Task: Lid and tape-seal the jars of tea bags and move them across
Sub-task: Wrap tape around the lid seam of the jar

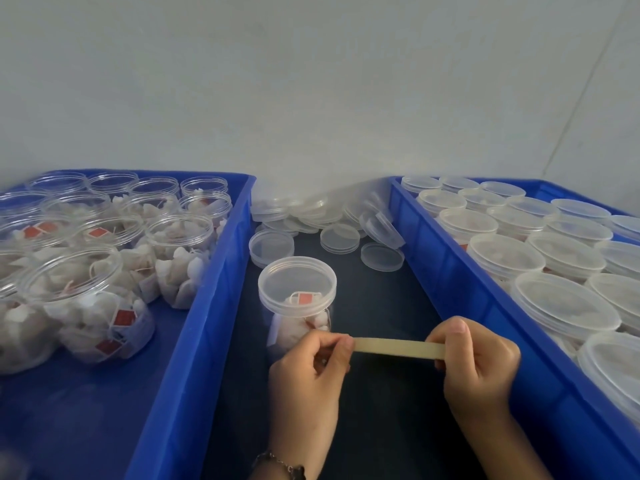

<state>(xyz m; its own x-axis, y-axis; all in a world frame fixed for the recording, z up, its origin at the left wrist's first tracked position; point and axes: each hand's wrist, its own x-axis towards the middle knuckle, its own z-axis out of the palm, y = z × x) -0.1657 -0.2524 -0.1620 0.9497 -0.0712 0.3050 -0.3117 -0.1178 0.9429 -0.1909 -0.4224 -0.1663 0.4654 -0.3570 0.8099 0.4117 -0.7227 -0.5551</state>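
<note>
I have the tape pinched taut between left hand and right hand, running left-right; the lidded jar stands on the tabletop just beyond my left grip, nearer that hand

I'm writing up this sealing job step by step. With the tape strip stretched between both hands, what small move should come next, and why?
Probably bring the tape strip up to the lidded jar and press one end on just under the lid's rim. The left hand and right hand pinch the strip taut in front of the jar, which stands lidded on the dark table, with no tape visible on it.
</note>
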